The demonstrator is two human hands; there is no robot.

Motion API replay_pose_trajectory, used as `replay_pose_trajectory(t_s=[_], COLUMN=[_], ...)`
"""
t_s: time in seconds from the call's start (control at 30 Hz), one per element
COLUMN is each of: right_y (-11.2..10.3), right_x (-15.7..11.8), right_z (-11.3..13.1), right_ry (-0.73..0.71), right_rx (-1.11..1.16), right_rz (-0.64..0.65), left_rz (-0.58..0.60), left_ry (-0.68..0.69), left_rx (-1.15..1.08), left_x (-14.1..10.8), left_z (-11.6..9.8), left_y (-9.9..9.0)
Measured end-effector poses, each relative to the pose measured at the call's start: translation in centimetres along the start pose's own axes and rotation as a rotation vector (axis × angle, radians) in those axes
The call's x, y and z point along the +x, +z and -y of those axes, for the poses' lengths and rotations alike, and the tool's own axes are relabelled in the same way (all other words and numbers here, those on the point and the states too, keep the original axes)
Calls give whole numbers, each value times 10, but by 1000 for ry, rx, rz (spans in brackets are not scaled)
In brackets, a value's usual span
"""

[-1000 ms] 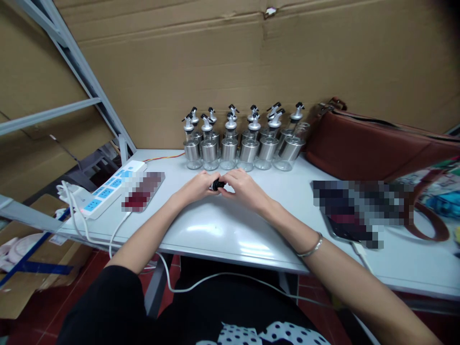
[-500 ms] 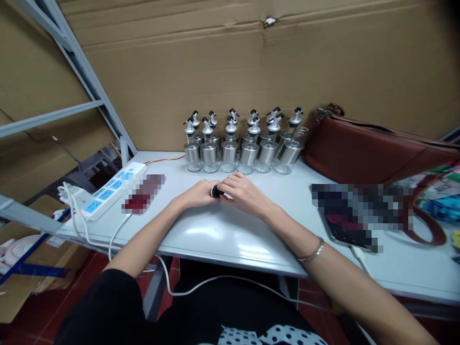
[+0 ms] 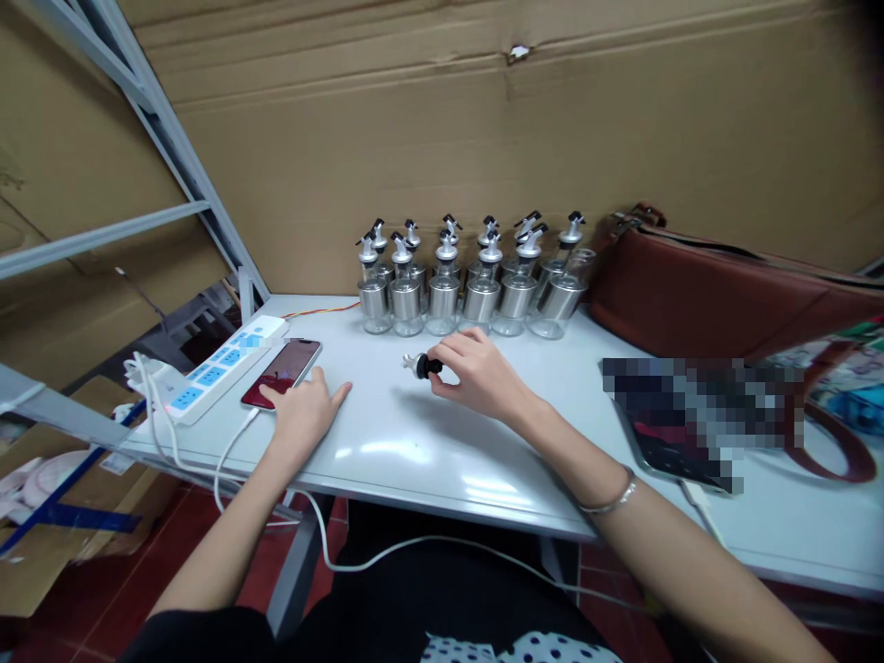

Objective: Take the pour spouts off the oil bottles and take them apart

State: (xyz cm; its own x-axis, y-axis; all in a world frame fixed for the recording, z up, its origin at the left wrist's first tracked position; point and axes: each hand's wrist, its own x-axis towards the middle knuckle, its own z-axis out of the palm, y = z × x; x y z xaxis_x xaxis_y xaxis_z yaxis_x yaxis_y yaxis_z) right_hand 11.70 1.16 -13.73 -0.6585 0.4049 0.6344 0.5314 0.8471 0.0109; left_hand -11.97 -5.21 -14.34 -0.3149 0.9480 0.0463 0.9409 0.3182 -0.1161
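Observation:
Over the middle of the table, my right hand (image 3: 476,373) pinches a silver and black pour spout (image 3: 421,366) by its black stopper end, the silver tip pointing left. My left hand (image 3: 304,405) reaches over the lower part of a phone (image 3: 283,373), its fingers spread and at least one at the screen; I cannot tell how firmly it touches. Behind my hands stand several glass bottles with steel sleeves (image 3: 443,299), in two rows, most topped with spouts of the same kind. One bottle (image 3: 558,304) at the front right end shows a bare glass neck.
A white power strip (image 3: 227,368) with plugs and cables lies left of the phone. To the right are a brown leather bag (image 3: 718,285) and a second phone (image 3: 669,424) on a cable. Cardboard (image 3: 442,138) walls the back; a metal frame (image 3: 172,147) rises left.
My left hand has let go of the spout and moved left to the phone. The right hand keeps the spout in about the same place, now more visible.

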Motion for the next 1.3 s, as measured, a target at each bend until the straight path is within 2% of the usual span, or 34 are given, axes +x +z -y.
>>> replay_pose_trajectory(t_s=[0.23, 0.33, 0.4, 0.5, 0.63, 0.73, 0.83, 0.97, 1.13, 1.3], right_y=[1, 1, 1, 2, 4, 4, 5, 7, 8, 6], right_x=[-1, -1, -1, -1, -2, -3, -3, -3, -3, -3], right_z=[-4, -4, -3, -3, -4, -6, -7, -7, -8, -11], right_ry=[11, 20, 21, 24, 95, 179, 237, 251, 238, 179], right_rx=[10, 22, 20, 12, 30, 35, 49, 49, 11, 6], right_rz=[-35, -31, -34, -27, 2, -10, -38, -61, -23, -30], left_rz=[36, 13, -45, -214, -393, -495, -569, -611, -596, -567], left_ry=[25, 30, 79, 285, 733, 902, 962, 962, 962, 1009], left_rx=[-8, 21, 44, 0, -207, -279, -351, -373, -326, -355], left_x=[5, 3, 1, 2, 20, 38, 50, 53, 53, 61], left_z=[-2, -1, -6, -26, -66, -87, -91, -84, -78, -75], left_y=[3, 3, 1, -4, -5, 1, 8, 9, 3, 6])
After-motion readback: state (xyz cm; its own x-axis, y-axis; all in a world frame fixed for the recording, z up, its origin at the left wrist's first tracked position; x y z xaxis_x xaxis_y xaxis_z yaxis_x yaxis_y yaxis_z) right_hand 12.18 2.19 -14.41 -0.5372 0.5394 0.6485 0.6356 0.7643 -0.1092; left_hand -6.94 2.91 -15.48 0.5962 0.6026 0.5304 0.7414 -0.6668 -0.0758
